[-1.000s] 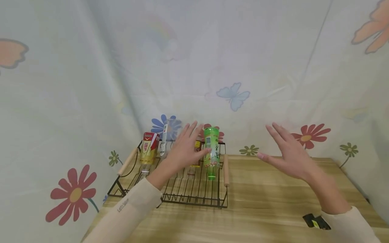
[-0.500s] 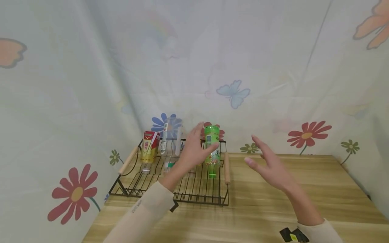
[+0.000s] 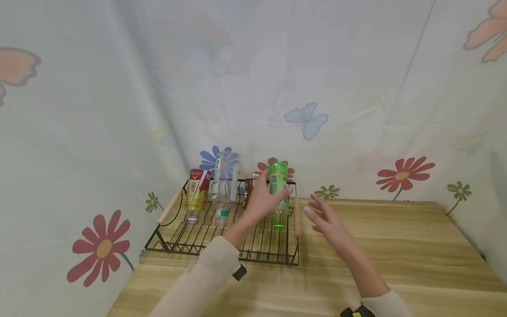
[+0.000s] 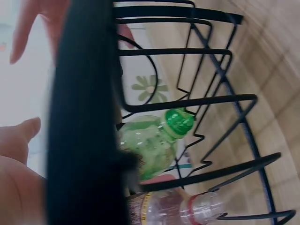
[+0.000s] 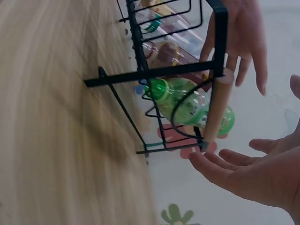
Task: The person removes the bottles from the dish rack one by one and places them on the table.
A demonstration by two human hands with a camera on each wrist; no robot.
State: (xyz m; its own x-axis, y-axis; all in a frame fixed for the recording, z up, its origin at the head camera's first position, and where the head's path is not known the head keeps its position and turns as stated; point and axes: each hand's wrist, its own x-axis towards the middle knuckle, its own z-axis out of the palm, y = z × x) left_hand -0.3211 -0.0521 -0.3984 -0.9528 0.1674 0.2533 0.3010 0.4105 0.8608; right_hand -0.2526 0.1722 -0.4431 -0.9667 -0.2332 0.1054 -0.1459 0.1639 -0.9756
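Observation:
A green plastic bottle (image 3: 278, 176) leans cap-down at the right end of a black wire rack (image 3: 261, 259). My left hand (image 3: 259, 200) hovers over the rack beside it, fingers spread, the thumb crossing in front of the bottle in the head view. Whether it touches the bottle I cannot tell. My right hand (image 3: 330, 226) hangs right of the rack with loosely bent fingers, holding nothing, close to the wooden handle (image 5: 219, 105) in the right wrist view. A dark-labelled bottle (image 4: 161, 206) lies next to the green one, partly behind my left hand in the head view.
A clear bottle (image 3: 225, 176) and a red-and-yellow bottle (image 3: 197, 189) lean further left in the rack. Another wooden handle (image 3: 170, 207) is on the rack's left side. The wooden table (image 3: 396, 246) extends to the right; a flower-patterned curtain (image 3: 356, 88) stands behind.
My left hand has moved right, toward the green bottle. My right hand has come left and slightly down, nearer the rack. The bottles stay in place.

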